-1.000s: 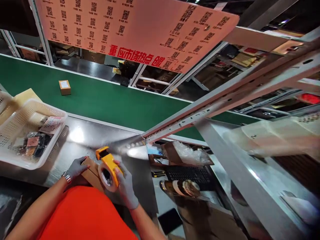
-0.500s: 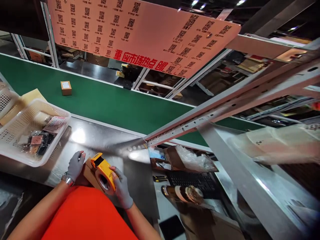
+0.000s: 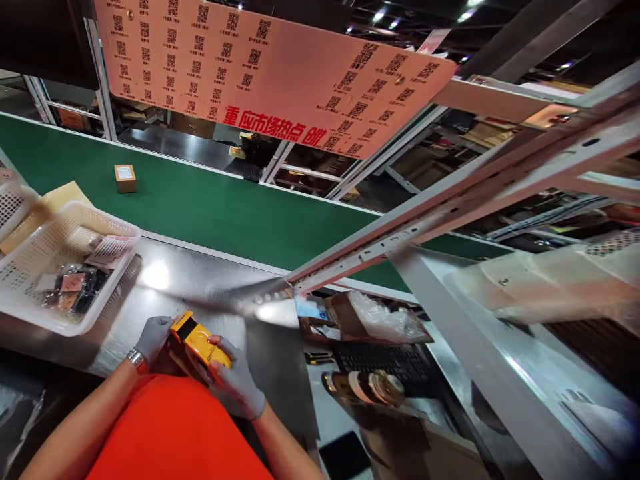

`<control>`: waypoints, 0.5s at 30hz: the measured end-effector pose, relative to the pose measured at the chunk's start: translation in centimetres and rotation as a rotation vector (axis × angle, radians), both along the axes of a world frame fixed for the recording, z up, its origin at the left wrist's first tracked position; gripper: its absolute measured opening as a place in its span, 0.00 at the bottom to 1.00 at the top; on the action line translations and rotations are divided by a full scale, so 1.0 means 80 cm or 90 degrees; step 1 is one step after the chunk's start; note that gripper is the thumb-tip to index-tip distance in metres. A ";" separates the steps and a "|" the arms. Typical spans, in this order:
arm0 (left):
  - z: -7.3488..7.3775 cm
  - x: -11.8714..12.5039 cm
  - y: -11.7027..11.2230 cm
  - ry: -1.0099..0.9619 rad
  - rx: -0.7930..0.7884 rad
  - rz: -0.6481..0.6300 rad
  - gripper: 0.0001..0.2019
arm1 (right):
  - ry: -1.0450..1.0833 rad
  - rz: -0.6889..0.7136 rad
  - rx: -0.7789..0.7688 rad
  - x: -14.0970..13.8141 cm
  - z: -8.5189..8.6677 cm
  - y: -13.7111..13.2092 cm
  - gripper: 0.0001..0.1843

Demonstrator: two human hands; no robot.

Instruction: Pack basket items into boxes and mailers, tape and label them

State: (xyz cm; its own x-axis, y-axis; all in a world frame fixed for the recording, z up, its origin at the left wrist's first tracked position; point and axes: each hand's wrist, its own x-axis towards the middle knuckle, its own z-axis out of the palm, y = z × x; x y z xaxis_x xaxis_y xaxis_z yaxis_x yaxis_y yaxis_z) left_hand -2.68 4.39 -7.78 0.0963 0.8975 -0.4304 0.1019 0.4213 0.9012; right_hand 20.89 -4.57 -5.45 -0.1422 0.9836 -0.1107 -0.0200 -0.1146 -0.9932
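My right hand, in a grey glove, grips a yellow tape dispenser and presses it down over a small cardboard box on the steel table. My left hand, also gloved and with a watch at the wrist, holds the box's left side with curled fingers. My orange shirt hides most of the box and the dispenser's tape roll.
A white mesh basket with small packets stands at the left. A green conveyor belt behind carries a small labelled box. A keyboard, tape rolls and bubble wrap lie to the right under a slanted metal rail.
The dispenser has moved left and down across the box, tipping flatter so its tape roll is hidden. My left hand shifted slightly toward me along the box's side.
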 end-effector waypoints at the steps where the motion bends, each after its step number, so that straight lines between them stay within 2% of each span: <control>1: -0.001 -0.006 0.002 0.025 0.019 0.009 0.24 | 0.021 0.024 -0.023 -0.001 0.008 0.002 0.38; 4: -0.005 -0.036 0.013 0.128 0.104 0.042 0.21 | -0.030 0.080 -0.059 0.002 0.038 0.005 0.41; 6: -0.014 -0.061 0.023 0.192 0.140 0.076 0.21 | -0.128 0.083 -0.053 0.008 0.058 0.003 0.35; 8: -0.028 -0.082 0.032 0.221 0.135 0.104 0.21 | -0.190 0.070 -0.060 0.013 0.071 0.000 0.30; 12: -0.055 -0.094 0.044 0.228 0.107 0.122 0.25 | -0.202 0.038 -0.085 0.012 0.073 -0.008 0.29; 15: -0.062 -0.087 0.052 0.217 0.095 0.132 0.31 | -0.206 0.022 -0.062 0.015 0.062 -0.017 0.29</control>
State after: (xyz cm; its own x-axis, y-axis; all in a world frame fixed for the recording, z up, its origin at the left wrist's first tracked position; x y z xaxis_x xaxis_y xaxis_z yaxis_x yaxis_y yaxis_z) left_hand -9.61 8.52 -12.73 -0.2180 0.9377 -0.2707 0.3313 0.3320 0.8832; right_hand 22.06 -5.92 -0.49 -0.1178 0.9614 -0.2487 0.3007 -0.2042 -0.9316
